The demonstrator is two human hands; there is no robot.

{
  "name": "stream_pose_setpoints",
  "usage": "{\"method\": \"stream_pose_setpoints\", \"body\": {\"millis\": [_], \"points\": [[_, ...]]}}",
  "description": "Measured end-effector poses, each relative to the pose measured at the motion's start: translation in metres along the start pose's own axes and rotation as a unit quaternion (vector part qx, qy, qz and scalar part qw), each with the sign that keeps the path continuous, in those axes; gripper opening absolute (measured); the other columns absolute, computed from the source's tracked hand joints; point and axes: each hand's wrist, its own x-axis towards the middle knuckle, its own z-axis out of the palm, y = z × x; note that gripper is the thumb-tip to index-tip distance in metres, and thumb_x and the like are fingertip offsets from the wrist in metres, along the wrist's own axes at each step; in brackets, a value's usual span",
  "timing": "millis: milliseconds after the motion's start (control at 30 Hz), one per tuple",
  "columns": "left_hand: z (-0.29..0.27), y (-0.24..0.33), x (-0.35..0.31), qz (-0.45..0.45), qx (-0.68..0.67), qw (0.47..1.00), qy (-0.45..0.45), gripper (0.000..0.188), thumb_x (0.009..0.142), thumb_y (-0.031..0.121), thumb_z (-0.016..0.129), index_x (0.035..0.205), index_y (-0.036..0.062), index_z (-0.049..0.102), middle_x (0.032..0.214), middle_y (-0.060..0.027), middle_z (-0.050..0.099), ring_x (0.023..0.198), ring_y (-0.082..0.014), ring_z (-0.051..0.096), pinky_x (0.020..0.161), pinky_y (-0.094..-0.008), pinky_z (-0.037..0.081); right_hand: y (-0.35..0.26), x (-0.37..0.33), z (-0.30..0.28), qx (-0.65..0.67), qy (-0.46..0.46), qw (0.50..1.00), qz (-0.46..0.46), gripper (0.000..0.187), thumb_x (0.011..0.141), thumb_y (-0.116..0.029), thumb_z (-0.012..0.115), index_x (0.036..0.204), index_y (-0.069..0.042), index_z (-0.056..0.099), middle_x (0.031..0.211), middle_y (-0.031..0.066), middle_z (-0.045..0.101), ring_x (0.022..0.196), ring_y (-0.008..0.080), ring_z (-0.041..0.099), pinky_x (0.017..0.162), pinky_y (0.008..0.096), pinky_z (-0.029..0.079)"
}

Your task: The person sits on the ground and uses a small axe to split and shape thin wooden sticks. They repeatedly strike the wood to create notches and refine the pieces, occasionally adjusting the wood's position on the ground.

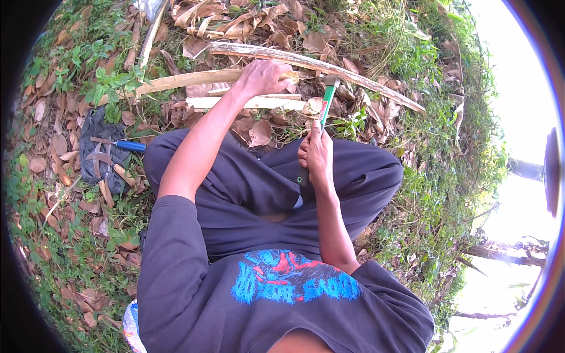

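My left hand is closed around the right end of a long pale wooden strip, whose far end reaches the leaves on the left. In my right hand is a hammer with a green handle, its metal head up beside the strip's right end. The head looks apart from the wood. Just behind my left hand, a longer bark-edged wooden strip lies curving to the right. Nearer my crossed legs lies a short pale wooden piece.
Left of my knee, a dark plastic sheet bears a blue-handled tool and several wooden-handled tools. Dry leaves and grass cover the ground. Another wooden strip slants at the back left.
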Motion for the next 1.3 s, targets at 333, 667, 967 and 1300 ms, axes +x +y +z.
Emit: {"method": "stream_pose_setpoints", "body": {"millis": [333,667,967,1300], "points": [[-0.001,0.001,0.003,-0.02,0.003,0.999,-0.028,0.039,0.087,0.039,0.065,0.114,0.0115,0.07,0.105,-0.0143,0.073,0.092,-0.0359,0.071,0.083,-0.0475,0.058,0.004,0.003,0.011,0.0,-0.02,1.0,0.001,0.041,0.106,-0.047,0.046,0.085,-0.013,0.039,0.058,-0.0038,0.035,0.041,0.0054,0.033,0.033,0.0215,0.025],[0.0,-0.001,0.002,-0.013,-0.012,1.0,-0.015,0.039,0.087,0.038,0.064,0.115,0.0117,0.069,0.107,-0.0149,0.073,0.094,-0.0364,0.07,0.083,-0.0486,0.057,0.002,0.005,0.013,0.031,-0.045,0.998,0.021,0.04,0.106,-0.047,0.046,0.085,-0.013,0.04,0.058,-0.0035,0.035,0.041,0.0052,0.032,0.033,0.0207,0.025],[-0.003,0.005,0.002,-0.009,-0.022,1.0,-0.004,0.034,0.088,0.036,0.062,0.109,0.0116,0.071,0.097,-0.0157,0.073,0.09,-0.0365,0.071,0.079,-0.0492,0.057,-0.003,0.009,0.011,0.03,-0.065,0.997,0.021,0.039,0.105,-0.047,0.047,0.088,-0.013,0.041,0.059,-0.0038,0.035,0.041,0.0047,0.032,0.032,0.0201,0.026],[0.008,0.004,0.006,0.013,0.039,0.999,0.023,0.029,0.097,0.035,0.058,0.096,0.0093,0.07,0.087,-0.015,0.072,0.067,-0.0318,0.071,0.055,-0.0441,0.056,-0.005,0.009,0.008,0.016,-0.095,0.995,0.019,0.039,0.105,-0.049,0.046,0.089,-0.013,0.041,0.059,-0.004,0.034,0.042,0.005,0.033,0.032,0.0196,0.027]]}}
